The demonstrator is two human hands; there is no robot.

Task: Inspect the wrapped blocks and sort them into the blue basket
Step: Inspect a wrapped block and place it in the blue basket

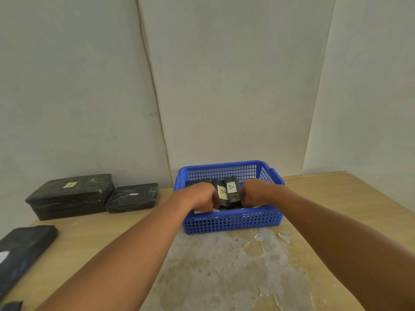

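The blue basket (231,221) stands at the back of the table, against the wall. Inside it stand black-wrapped blocks; two in the middle (231,190) carry pale labels marked "A". Both of my hands are down inside the basket. My left hand (201,196) is curled around the left side of the labelled blocks. My right hand (252,194) is curled against their right side. Another wrapped block (197,182) lies behind my left hand, mostly hidden.
Two larger black-wrapped boxes sit at the left by the wall: a tall one (71,196) and a flat one (132,197). A dark flat package (20,252) lies at the left table edge. The wooden tabletop (224,265) has worn, peeling veneer in front of the basket.
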